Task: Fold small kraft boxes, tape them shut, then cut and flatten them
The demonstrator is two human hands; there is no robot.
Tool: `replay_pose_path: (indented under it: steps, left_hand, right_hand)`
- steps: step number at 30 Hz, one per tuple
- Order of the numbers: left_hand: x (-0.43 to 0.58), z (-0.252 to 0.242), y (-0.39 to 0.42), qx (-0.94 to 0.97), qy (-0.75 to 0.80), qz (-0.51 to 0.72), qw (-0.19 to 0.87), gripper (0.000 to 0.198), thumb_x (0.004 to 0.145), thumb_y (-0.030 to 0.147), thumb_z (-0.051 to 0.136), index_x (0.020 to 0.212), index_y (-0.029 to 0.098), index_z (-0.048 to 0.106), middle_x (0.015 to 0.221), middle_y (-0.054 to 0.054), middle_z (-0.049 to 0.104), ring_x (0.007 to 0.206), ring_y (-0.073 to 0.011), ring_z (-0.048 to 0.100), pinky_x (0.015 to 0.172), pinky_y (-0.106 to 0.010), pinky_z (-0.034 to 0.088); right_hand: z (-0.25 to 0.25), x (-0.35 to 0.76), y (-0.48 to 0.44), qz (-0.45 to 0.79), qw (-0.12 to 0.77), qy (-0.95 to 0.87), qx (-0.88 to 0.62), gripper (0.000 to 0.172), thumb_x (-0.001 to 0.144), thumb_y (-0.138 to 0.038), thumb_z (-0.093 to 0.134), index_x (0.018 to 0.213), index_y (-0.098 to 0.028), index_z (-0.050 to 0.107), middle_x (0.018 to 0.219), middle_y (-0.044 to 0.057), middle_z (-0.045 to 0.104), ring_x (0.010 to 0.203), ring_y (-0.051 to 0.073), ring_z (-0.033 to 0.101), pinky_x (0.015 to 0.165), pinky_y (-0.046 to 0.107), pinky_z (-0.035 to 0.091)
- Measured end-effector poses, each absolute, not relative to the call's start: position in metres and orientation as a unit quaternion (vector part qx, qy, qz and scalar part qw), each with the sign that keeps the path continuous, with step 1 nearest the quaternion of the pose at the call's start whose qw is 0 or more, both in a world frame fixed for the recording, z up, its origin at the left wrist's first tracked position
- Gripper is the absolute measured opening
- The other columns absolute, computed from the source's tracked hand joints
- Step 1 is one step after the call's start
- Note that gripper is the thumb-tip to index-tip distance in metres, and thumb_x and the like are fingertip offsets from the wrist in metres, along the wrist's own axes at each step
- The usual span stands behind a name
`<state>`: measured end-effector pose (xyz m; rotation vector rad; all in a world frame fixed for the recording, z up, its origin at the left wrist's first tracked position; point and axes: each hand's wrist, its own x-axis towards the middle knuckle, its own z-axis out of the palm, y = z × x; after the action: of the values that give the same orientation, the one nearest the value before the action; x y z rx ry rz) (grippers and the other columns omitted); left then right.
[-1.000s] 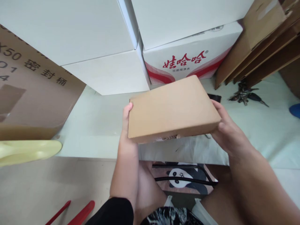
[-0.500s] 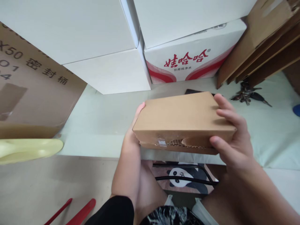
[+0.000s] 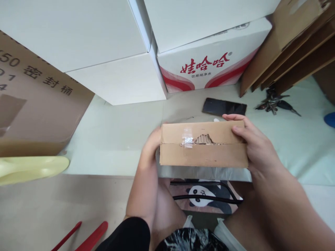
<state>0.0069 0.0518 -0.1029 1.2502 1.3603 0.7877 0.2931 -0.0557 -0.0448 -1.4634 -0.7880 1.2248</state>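
Observation:
Between my hands is a brown cardboard box (image 3: pixel 183 155), held up over the front edge of the pale green surface. The side facing me has a seam across it, a strip of clear tape and a torn patch that bares the corrugated layer. My left hand (image 3: pixel 153 143) grips the left end, with most of its fingers hidden behind the box. At the right end, my right hand (image 3: pixel 258 144) has its thumb on the near side and its fingers round the back. A black phone (image 3: pixel 223 106) lies flat just beyond the box.
A white and red carton (image 3: pixel 211 69) and white cabinets (image 3: pixel 104 35) stand at the back. Keys (image 3: pixel 273 103) lie at right beside flattened cardboard (image 3: pixel 282 45). On the left are a large printed carton (image 3: pixel 47 108) and a yellow plastic piece (image 3: pixel 34 169).
The box has tilted, so its taped, torn side now faces up toward me and the broad top is out of sight. My right fingers have moved behind it. More of the phone shows.

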Motion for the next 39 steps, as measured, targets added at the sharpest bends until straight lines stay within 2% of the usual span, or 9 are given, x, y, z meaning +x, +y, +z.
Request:
replay_pose_path:
  steps: [6, 10, 16, 19, 27, 30, 34, 37, 39]
  left_hand:
    - [0.007, -0.066, 0.048, 0.555, 0.663, 0.329, 0.379, 0.030, 0.086, 0.046, 0.064, 0.069, 0.022, 0.063, 0.066, -0.002, 0.062, 0.077, -0.0236, 0.064, 0.071, -0.034, 0.051]
    - [0.012, -0.026, 0.024, 0.650, 0.508, 0.450, 0.341, 0.018, 0.089, 0.040, 0.066, 0.093, 0.023, 0.070, 0.098, -0.006, 0.075, 0.101, -0.0235, 0.069, 0.097, -0.040, 0.054]
    - [0.028, -0.006, 0.002, 0.812, 0.388, 0.274, 0.338, 0.037, 0.081, 0.048, 0.079, 0.110, 0.026, 0.074, 0.135, -0.011, 0.065, 0.133, -0.0332, 0.057, 0.119, -0.054, 0.042]
    - [0.032, -0.008, 0.003, 0.827, 0.403, 0.238, 0.311, 0.048, 0.074, 0.053, 0.084, 0.114, 0.028, 0.074, 0.138, -0.011, 0.063, 0.137, -0.0364, 0.052, 0.120, -0.056, 0.040]
    - [0.003, 0.005, 0.001, 0.784, 0.482, 0.270, 0.282, 0.027, 0.084, 0.045, 0.076, 0.104, 0.026, 0.077, 0.121, -0.008, 0.070, 0.111, -0.0281, 0.066, 0.102, -0.045, 0.053]
    - [-0.004, 0.000, 0.005, 0.776, 0.490, 0.246, 0.310, 0.031, 0.082, 0.050, 0.077, 0.103, 0.026, 0.077, 0.123, -0.009, 0.070, 0.116, -0.0302, 0.065, 0.107, -0.050, 0.050]
    - [0.001, -0.008, 0.007, 0.768, 0.498, 0.238, 0.325, 0.036, 0.083, 0.054, 0.076, 0.105, 0.026, 0.078, 0.127, -0.010, 0.070, 0.123, -0.0324, 0.062, 0.112, -0.053, 0.045]
    - [0.005, -0.011, 0.007, 0.773, 0.487, 0.241, 0.328, 0.037, 0.083, 0.054, 0.076, 0.106, 0.025, 0.078, 0.129, -0.011, 0.069, 0.125, -0.0325, 0.061, 0.113, -0.053, 0.046]
    - [0.005, -0.010, 0.006, 0.776, 0.482, 0.240, 0.329, 0.035, 0.083, 0.052, 0.076, 0.105, 0.026, 0.077, 0.130, -0.010, 0.069, 0.126, -0.0316, 0.061, 0.114, -0.053, 0.045]
  right_hand:
    - [-0.052, 0.290, -0.054, 0.520, 0.529, -0.315, -0.592, 0.042, 0.075, -0.040, 0.069, 0.116, -0.029, 0.066, 0.099, 0.002, 0.068, 0.069, 0.019, 0.060, 0.052, 0.030, 0.047]
    - [-0.055, 0.288, -0.052, 0.494, 0.545, -0.318, -0.598, 0.047, 0.072, -0.045, 0.076, 0.116, -0.031, 0.066, 0.123, 0.003, 0.068, 0.082, 0.020, 0.062, 0.060, 0.030, 0.050]
    - [-0.068, 0.295, -0.052, 0.485, 0.528, -0.372, -0.591, 0.053, 0.081, -0.052, 0.071, 0.130, -0.034, 0.062, 0.145, 0.004, 0.063, 0.117, 0.029, 0.067, 0.086, 0.040, 0.060]
    - [-0.074, 0.297, -0.055, 0.472, 0.511, -0.436, -0.571, 0.055, 0.091, -0.053, 0.061, 0.142, -0.036, 0.054, 0.156, 0.004, 0.055, 0.133, 0.030, 0.061, 0.101, 0.044, 0.058]
    - [-0.072, 0.261, -0.066, 0.510, 0.454, -0.498, -0.535, 0.077, 0.097, -0.061, 0.047, 0.165, -0.036, 0.021, 0.174, 0.006, 0.030, 0.158, 0.029, 0.037, 0.130, 0.057, 0.030]
    - [-0.073, 0.256, -0.064, 0.534, 0.438, -0.470, -0.549, 0.082, 0.093, -0.068, 0.052, 0.165, -0.038, 0.025, 0.174, 0.004, 0.031, 0.158, 0.030, 0.036, 0.130, 0.056, 0.031]
    - [-0.072, 0.280, -0.054, 0.461, 0.457, -0.453, -0.611, 0.064, 0.095, -0.069, 0.048, 0.147, -0.033, 0.054, 0.160, 0.006, 0.053, 0.151, 0.030, 0.047, 0.126, 0.054, 0.036]
    - [-0.070, 0.308, -0.046, 0.302, 0.437, -0.462, -0.710, 0.046, 0.092, -0.058, 0.052, 0.118, -0.024, 0.068, 0.119, 0.011, 0.076, 0.111, 0.031, 0.071, 0.101, 0.052, 0.053]
    - [-0.071, 0.323, -0.042, 0.226, 0.326, -0.476, -0.785, 0.035, 0.085, -0.050, 0.060, 0.106, -0.023, 0.068, 0.098, 0.009, 0.076, 0.085, 0.027, 0.070, 0.083, 0.046, 0.052]
